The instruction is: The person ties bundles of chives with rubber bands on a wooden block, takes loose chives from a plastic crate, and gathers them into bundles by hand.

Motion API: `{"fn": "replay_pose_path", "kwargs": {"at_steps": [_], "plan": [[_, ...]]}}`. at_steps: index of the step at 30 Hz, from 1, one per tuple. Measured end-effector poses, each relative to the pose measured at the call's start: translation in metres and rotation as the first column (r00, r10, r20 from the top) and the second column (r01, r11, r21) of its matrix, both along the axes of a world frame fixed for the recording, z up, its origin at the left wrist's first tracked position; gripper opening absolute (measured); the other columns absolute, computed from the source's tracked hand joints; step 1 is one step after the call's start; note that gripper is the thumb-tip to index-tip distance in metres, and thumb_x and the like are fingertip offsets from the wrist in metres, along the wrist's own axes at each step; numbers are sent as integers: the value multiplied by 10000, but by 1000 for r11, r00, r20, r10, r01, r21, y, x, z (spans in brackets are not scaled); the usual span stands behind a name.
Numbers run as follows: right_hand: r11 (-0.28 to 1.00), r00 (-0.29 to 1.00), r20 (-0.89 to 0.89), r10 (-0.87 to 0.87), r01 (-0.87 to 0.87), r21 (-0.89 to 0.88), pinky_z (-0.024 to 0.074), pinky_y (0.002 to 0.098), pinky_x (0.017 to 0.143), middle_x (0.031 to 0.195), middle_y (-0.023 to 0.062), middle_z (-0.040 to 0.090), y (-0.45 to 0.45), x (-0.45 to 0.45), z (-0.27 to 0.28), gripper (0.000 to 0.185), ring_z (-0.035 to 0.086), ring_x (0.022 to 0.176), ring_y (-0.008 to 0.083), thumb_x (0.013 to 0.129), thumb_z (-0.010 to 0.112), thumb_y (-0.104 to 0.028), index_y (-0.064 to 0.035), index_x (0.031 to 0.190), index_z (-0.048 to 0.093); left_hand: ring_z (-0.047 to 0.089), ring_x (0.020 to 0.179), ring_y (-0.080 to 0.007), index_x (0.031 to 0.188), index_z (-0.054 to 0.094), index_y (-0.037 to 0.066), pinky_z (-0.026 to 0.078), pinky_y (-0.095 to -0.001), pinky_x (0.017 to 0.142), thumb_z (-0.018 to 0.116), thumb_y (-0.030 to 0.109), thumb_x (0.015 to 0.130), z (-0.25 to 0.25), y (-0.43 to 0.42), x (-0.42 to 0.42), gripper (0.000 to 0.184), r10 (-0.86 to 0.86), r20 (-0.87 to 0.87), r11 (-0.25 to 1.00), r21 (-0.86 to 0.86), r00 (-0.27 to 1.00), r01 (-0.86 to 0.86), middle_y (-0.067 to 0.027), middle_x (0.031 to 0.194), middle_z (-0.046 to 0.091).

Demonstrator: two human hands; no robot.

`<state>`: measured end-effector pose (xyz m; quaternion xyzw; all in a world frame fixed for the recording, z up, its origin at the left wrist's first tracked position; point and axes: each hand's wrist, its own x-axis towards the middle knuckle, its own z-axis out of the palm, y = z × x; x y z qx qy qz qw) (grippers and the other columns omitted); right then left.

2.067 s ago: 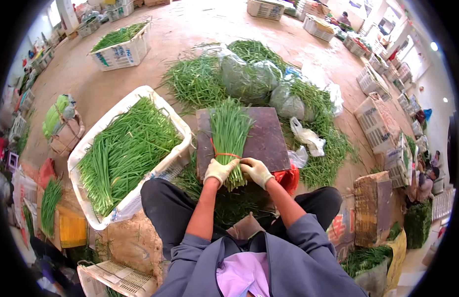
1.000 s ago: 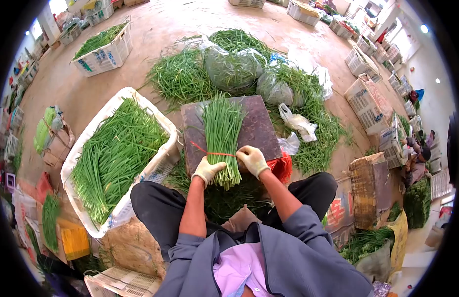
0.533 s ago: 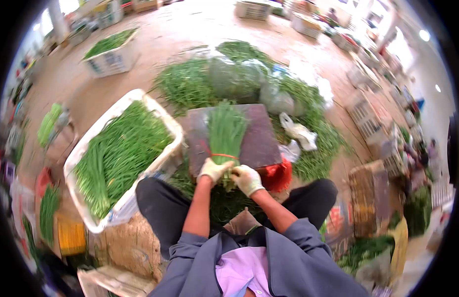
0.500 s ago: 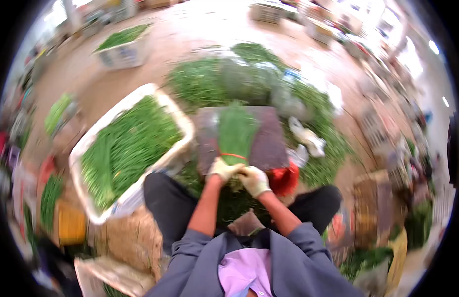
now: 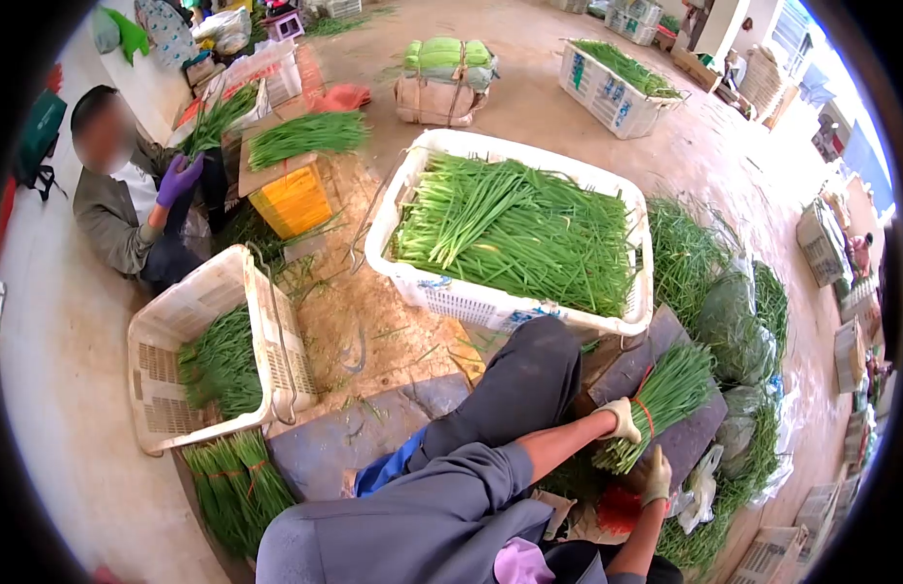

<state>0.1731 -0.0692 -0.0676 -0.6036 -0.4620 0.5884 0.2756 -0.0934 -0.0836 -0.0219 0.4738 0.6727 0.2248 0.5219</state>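
Observation:
A bundle of chives (image 5: 677, 384) with a red band round it lies slanted on a dark board (image 5: 700, 428). My left hand (image 5: 622, 420), in a pale glove, is closed on the bundle near the band, by the cut stem ends. My right hand (image 5: 658, 477), gloved too, is just below the bundle at its lower edge, fingers stretched upward; whether the fingertips touch it is unclear. Beside the board, near my right wrist, sits a red heap (image 5: 617, 511), possibly of ties. A large white crate (image 5: 636, 263) full of loose chives stands beyond my knee.
A second white crate (image 5: 145, 389) with some chives stands left, banded bundles (image 5: 239, 477) below it. A person (image 5: 130, 204) wearing purple gloves sits at far left, handling chives by a yellow box (image 5: 294, 200). Filled plastic bags (image 5: 732, 331) and loose greens lie right of the board.
The view has swung left, bringing the seated person and second crate into sight. My right hand has come away from my left, which stays at the banded bundle.

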Motion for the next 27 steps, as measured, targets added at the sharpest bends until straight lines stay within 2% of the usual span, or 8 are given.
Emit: {"fn": "replay_pose_path", "kwargs": {"at_steps": [3,7,11,14,18,20,24,27], "plan": [[970,906,-420,-56,-50,-238,544,435,898,1167,117,679,-12,-40,13,616,666,1017,276,981,499,-561,-36,1291,586,677,811,-190,1046,742,15,531,-342,796,866,303,661,-30,-6,7,497,-4,598,997,60,801,-39,-75,914,732],[941,760,-640,-117,-121,-315,534,470,953,1286,129,631,-26,-75,30,668,649,1084,307,972,488,-581,-43,1366,529,669,898,-186,1158,694,21,519,-344,853,846,250,711,-23,-14,-8,525,46,705,997,-74,708,8,-68,1013,718],[985,800,-597,51,-140,-103,538,453,937,1260,135,628,-21,-83,35,587,644,1081,292,985,546,-475,-26,1360,512,631,1011,-176,1223,651,42,482,-343,928,861,253,682,3,-30,-22,617,-198,785,952,296,587,-73,-77,1088,695],[966,873,-436,220,-134,221,521,415,939,1239,128,624,-9,-82,57,505,630,1078,253,938,597,-314,-9,1332,514,514,1227,-171,1441,370,30,402,-360,1062,878,183,622,48,-41,-38,976,-329,697,873,482,637,-76,-104,1316,566],[733,952,-33,303,-210,647,475,335,950,1192,94,624,-10,-103,143,496,596,1056,169,764,647,-11,0,1250,548,535,1242,-207,1443,324,48,416,-362,1058,894,150,552,91,-10,-42,1063,-400,412,676,736,819,-40,-133,1312,575],[810,916,192,351,-400,430,474,336,952,1209,105,619,-3,-97,197,478,598,1060,169,773,648,-27,-2,1242,562,567,1221,-246,1428,354,60,442,-367,1028,889,149,566,153,4,-46,1018,-428,170,638,752,888,164,-136,1305,585],[790,837,306,454,-537,297,477,334,945,1202,104,623,-7,-87,196,470,599,1054,166,780,655,-47,-3,1240,566,585,1202,-295,1403,396,75,465,-377,998,884,183,581,149,26,-40,962,-477,120,513,842,871,165,-140,1285,601],[805,808,282,518,-572,161,479,333,939,1198,103,626,-27,-74,148,465,600,1050,164,786,660,-61,-4,1239,569,566,1218,-357,1424,407,55,450,-400,1016,866,240,618,58,42,-34,946,-327,-151,634,697,933,335,-186,1269,600]]}}
